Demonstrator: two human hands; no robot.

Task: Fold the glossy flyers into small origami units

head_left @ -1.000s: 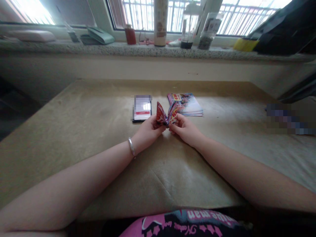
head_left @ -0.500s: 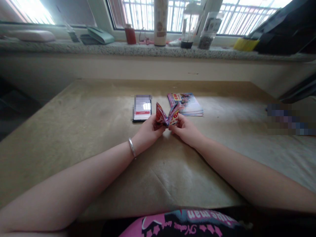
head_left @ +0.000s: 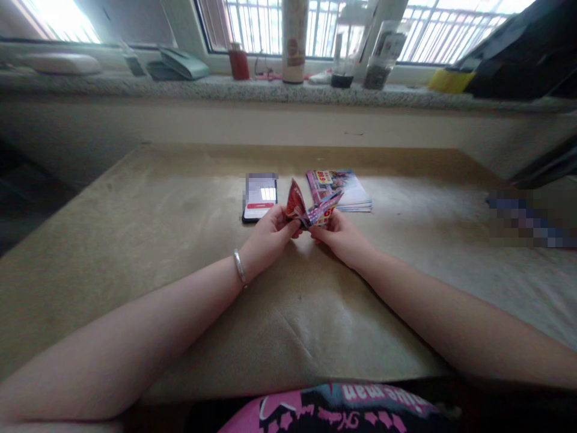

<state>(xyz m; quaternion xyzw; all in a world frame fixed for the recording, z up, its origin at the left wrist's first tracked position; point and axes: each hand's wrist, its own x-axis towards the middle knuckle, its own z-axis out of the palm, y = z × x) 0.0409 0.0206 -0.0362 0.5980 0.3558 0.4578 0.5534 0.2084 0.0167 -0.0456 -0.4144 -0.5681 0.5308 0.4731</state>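
A small folded piece of colourful printed paper [head_left: 311, 208] stands up in a V shape between both hands, just above the brown table [head_left: 148, 228]. My left hand [head_left: 269, 239], with a silver bracelet on its wrist, pinches the paper's left flap. My right hand [head_left: 342, 237] pinches the right flap, which leans outward to the right. Both hands meet at the fold's lower middle. Right behind them lies a stack of the same colourful leaflets [head_left: 340, 187].
A phone [head_left: 260, 197] with a lit screen lies left of the leaflets. The window sill [head_left: 270, 90] at the back holds a red cup [head_left: 238, 62], a tall bottle [head_left: 294, 41], jars and a yellow object. A blurred item [head_left: 532, 218] lies at the table's right.
The right flap of the folded paper has spread outward and lower to the right, opening the fold wider. Both hands stay in nearly the same place.
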